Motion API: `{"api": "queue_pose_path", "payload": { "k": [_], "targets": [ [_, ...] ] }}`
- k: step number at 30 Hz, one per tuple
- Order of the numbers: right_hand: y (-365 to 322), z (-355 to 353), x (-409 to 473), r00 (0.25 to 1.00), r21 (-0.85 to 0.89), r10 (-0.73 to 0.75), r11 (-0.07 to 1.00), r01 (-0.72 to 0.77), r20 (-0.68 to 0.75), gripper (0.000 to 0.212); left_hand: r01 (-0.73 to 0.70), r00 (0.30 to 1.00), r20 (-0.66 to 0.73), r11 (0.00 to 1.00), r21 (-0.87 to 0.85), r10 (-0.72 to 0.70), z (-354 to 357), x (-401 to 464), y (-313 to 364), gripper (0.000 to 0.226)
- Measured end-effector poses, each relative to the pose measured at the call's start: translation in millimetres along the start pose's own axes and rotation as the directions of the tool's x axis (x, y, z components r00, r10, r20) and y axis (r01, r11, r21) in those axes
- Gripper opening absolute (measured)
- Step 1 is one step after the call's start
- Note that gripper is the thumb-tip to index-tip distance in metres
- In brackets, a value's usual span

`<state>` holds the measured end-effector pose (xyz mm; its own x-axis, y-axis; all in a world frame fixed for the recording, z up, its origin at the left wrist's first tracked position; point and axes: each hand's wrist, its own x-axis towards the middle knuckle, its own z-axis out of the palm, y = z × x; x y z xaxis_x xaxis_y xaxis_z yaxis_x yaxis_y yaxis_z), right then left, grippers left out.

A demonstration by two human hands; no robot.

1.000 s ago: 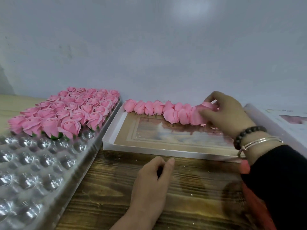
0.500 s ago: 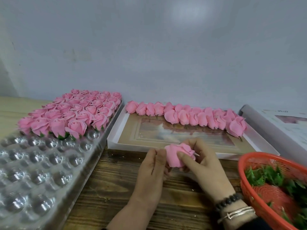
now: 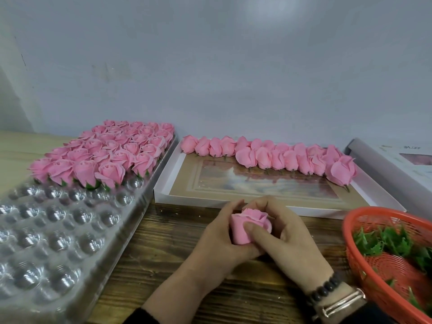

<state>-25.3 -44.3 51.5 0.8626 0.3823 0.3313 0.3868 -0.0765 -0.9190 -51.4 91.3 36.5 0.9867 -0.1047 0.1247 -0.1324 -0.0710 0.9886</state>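
Head view: left hand (image 3: 216, 239) and right hand (image 3: 288, 239) both grasp one pink rose (image 3: 249, 226) above the table (image 3: 163, 249).

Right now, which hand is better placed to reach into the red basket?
Probably the right hand: the basket sits just beside it, and the left hand also grips the rose.

I see a dark, grainy wooden table (image 3: 163, 253) that runs back to a grey wall, and 4 things lie directly on it. A clear plastic blister tray (image 3: 58, 242) fills the left side. Just beside it, at the middle back, lies a shallow white box (image 3: 161, 183). A red mesh basket (image 3: 350, 253) sits front right, and a second white box (image 3: 385, 164) lies far right.
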Motion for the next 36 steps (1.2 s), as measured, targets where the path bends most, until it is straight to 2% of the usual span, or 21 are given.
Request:
{"api": "queue_pose_path", "payload": {
  "k": [3,6,9,12,15,18,22,25,30,34,36],
  "targets": [
    [0,4,1,0.999,-0.053,-0.034,0.998,0.034,0.002,0.02,0.037,0.998,-0.045,0.999,-0.037,-0.038,1,-1,2,0.098],
    [2,4,2,0.998,-0.193,-0.063,0.979,0.066,0.018,0.022,0.055,0.998,-0.039,0.998,-0.033,-0.056,4,-2,4,0.099],
    [1,6,2,0.99,-0.386,-0.129,0.912,0.141,0.059,0.019,0.044,0.998,-0.052,0.997,-0.064,-0.047,6,-2,8,0.08],
    [-3,9,2,0.975,-0.49,-0.179,0.843,0.222,0.134,0.018,0.0,0.998,-0.067,0.999,-0.044,-0.003,6,-3,12,0.053],
    [-6,11,1,0.958,-0.554,-0.201,0.783,0.283,0.206,0.032,-0.027,0.996,-0.083,0.999,-0.046,0.023,6,-5,15,0.036],
    [-8,11,0,0.957,-0.501,-0.218,0.817,0.286,0.191,0.03,-0.043,0.996,-0.085,0.996,-0.076,0.037,6,-5,15,0.029],
    [-7,7,0,0.978,-0.392,-0.166,0.897,0.203,0.127,0.033,-0.059,0.995,-0.087,0.992,-0.109,0.05,7,-4,16,0.031],
    [-6,9,0,0.968,-0.45,-0.211,0.857,0.25,0.135,0.037,-0.064,0.994,-0.095,0.99,-0.127,0.052,7,-3,16,0.034],
    [-8,11,-1,0.947,-0.54,-0.302,0.781,0.314,0.113,0.03,-0.064,0.997,-0.049,0.995,-0.082,0.06,8,-4,15,0.029],
    [-11,14,-1,0.913,-0.529,-0.408,0.781,0.331,-0.031,0.028,-0.049,0.996,-0.074,0.995,-0.084,0.043,5,-5,15,0.015],
    [-9,13,0,0.908,-0.492,-0.4,0.819,0.295,-0.122,0.021,-0.015,0.987,-0.16,0.988,-0.151,-0.009,2,-5,11,0.021]
  ]
}}
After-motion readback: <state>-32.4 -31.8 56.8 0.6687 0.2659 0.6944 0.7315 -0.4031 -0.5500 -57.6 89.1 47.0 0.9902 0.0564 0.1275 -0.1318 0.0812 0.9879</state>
